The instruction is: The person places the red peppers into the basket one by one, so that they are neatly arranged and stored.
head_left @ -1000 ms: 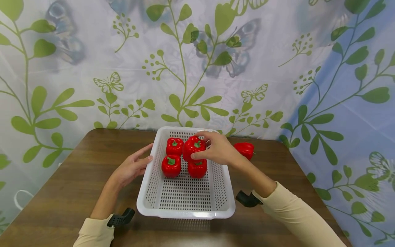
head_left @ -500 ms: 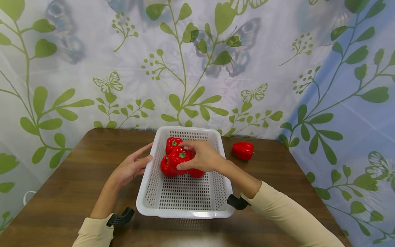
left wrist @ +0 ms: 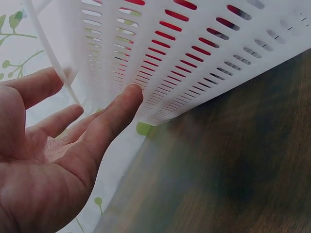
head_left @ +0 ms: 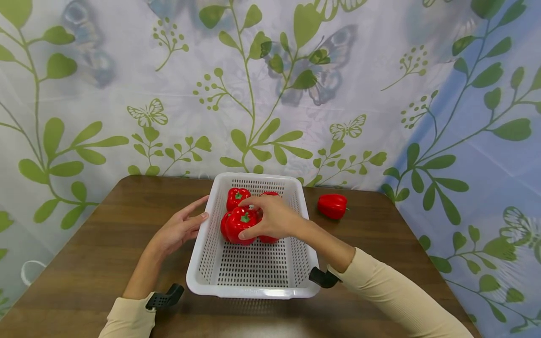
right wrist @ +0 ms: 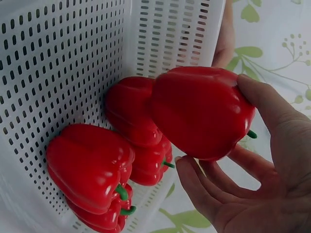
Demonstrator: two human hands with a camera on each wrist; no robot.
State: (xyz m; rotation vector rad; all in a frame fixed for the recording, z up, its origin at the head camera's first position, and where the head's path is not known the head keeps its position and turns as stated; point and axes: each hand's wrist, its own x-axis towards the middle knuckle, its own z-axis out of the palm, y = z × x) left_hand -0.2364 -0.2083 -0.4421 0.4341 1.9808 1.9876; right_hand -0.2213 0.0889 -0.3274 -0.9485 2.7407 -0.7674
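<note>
My right hand (head_left: 274, 217) holds a red bell pepper (head_left: 242, 228) inside a white plastic basket (head_left: 253, 293), thumb on one side and fingers on the other. In the right wrist view this bell pepper (right wrist: 201, 114) is raised above several other red bell peppers (right wrist: 90, 167) in the basket. From the head it overlaps the front-left pepper (head_left: 224, 225) and partly hides it. My left hand (head_left: 181, 229) is at the basket's left side, fingers extended along the rim. The left wrist view shows its thumb (left wrist: 129, 97) by the slotted wall.
One more red bell pepper (head_left: 332, 206) lies on its side on the brown wooden table (head_left: 355, 230), right of the basket. Behind the table hangs a curtain (head_left: 177, 84) printed with leaves and butterflies. The basket's front half shows bare slotted floor.
The right hand has carried its bell pepper leftward and slightly toward the front, from over the right-hand peppers to over the front-left one. The left hand stays at the rim.
</note>
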